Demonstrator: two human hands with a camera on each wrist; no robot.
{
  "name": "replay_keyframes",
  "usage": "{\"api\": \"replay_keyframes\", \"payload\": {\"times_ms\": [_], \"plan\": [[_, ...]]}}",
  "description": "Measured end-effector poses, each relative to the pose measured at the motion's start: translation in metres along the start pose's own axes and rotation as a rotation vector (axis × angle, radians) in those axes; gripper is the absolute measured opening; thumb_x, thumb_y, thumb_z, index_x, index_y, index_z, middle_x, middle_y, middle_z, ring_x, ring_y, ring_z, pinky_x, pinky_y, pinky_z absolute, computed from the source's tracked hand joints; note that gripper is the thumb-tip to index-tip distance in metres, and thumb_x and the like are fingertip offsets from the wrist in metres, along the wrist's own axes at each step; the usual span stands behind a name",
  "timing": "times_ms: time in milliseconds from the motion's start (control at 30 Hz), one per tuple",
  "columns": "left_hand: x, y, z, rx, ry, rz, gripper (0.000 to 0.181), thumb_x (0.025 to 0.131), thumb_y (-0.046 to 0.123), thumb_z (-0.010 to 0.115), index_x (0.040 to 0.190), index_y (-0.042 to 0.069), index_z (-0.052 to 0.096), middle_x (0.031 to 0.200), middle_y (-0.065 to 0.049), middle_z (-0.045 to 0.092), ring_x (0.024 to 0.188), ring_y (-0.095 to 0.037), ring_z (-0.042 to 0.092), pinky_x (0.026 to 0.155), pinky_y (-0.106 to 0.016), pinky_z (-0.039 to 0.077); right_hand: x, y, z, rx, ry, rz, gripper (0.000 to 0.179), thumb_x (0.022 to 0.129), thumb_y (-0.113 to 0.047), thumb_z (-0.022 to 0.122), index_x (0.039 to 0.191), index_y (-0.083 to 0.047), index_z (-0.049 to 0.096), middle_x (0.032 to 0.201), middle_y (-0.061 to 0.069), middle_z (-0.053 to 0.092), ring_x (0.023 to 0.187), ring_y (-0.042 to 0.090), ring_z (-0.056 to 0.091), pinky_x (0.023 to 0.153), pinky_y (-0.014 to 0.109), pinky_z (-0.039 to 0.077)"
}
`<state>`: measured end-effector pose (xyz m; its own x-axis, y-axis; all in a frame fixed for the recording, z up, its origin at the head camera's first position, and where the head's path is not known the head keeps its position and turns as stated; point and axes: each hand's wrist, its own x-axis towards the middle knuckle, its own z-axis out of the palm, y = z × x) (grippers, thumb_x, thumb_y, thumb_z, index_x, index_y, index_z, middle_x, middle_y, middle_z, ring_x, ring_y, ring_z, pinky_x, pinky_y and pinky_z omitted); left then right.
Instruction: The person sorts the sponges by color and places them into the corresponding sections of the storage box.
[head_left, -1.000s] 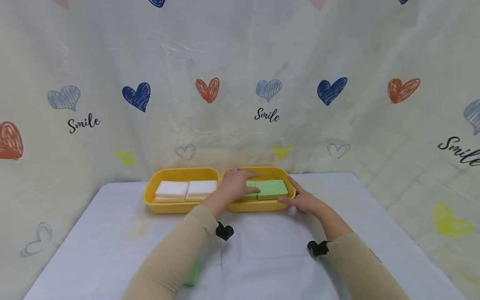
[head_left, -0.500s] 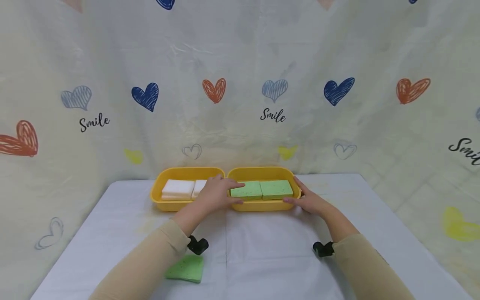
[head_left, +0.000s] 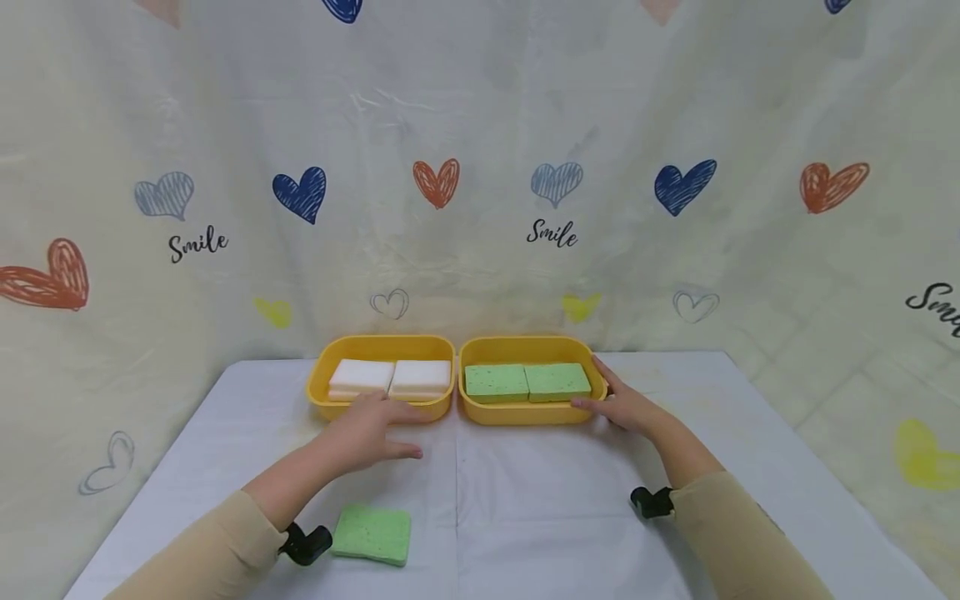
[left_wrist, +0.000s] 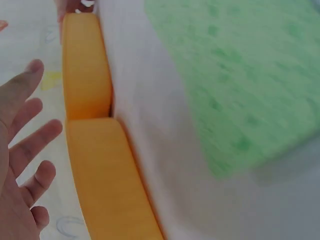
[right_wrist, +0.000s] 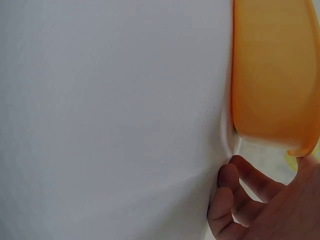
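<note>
My left hand point(head_left: 363, 437) has its fingers spread and holds nothing; in the head view it overlaps the front rim of the left yellow tray point(head_left: 322, 407). Two white sponge-like blocks point(head_left: 362, 375) lie side by side in that tray. Nearer to me, a single green sponge point(head_left: 372, 535) lies flat on the table, just right of my left wrist. Two green sponges point(head_left: 558, 382) fill much of the right yellow tray point(head_left: 525, 414). My right hand point(head_left: 622, 408) holds that tray's right end, thumb at the front rim and index finger along the side; its other fingers curl below the rim point(right_wrist: 300, 152).
Both trays stand end to end at the back of the white-covered table point(head_left: 540, 500). Right behind them hangs a curtain point(head_left: 480, 108) printed with hearts. Each wrist wears a small black camera point(head_left: 307, 546).
My left hand has moved from over the green sponges in the right tray, leftward and back toward me, uncovering the lone green sponge. My right hand stays at the tray's end.
</note>
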<state>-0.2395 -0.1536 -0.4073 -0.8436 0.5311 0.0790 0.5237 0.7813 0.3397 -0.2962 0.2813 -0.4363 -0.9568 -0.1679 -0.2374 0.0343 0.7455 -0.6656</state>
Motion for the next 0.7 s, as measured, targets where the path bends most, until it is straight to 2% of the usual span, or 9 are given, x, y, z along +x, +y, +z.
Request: {"api": "replay_keyframes", "payload": {"times_ms": [133,267,500,700], "plan": [[-0.018,-0.01,0.002,-0.027,-0.051,0.021,0.049,0.08,0.045,0.081,0.126,0.034,0.07,0.122,0.019,0.066,0.113,-0.014,0.056,0.097,-0.045,0.042,0.0,0.002,0.001,-0.004,-0.003,0.009,0.109,0.088,-0.061,0.064,0.159,-0.027,-0.011,0.161,0.03,0.005,0.143,0.055,0.013,0.109,0.073,0.016],[-0.035,-0.012,0.003,-0.041,-0.111,0.094,0.047,0.082,0.045,0.079,0.125,0.03,0.07,0.121,0.02,0.066,0.114,-0.015,0.056,0.097,-0.047,0.041,0.0,0.003,0.001,-0.014,-0.002,0.018,0.109,0.088,-0.062,0.064,0.159,-0.028,-0.012,0.161,0.031,0.006,0.143,0.056,0.014,0.109,0.073,0.016],[-0.058,-0.01,0.007,-0.051,-0.237,0.123,0.047,0.08,0.049,0.079,0.124,0.036,0.07,0.117,0.027,0.064,0.1,-0.006,0.051,0.086,-0.037,0.042,0.0,-0.001,-0.001,-0.006,-0.004,0.016,0.109,0.088,-0.061,0.064,0.159,-0.029,-0.012,0.161,0.031,0.005,0.143,0.056,0.013,0.109,0.074,0.015],[-0.074,-0.011,0.012,-0.065,-0.283,0.155,0.044,0.082,0.051,0.076,0.124,0.04,0.069,0.116,0.027,0.064,0.099,-0.003,0.05,0.086,-0.034,0.042,0.001,-0.002,0.0,-0.014,-0.004,0.029,0.109,0.088,-0.062,0.064,0.159,-0.029,-0.012,0.161,0.031,0.005,0.143,0.056,0.013,0.109,0.073,0.015]]}}
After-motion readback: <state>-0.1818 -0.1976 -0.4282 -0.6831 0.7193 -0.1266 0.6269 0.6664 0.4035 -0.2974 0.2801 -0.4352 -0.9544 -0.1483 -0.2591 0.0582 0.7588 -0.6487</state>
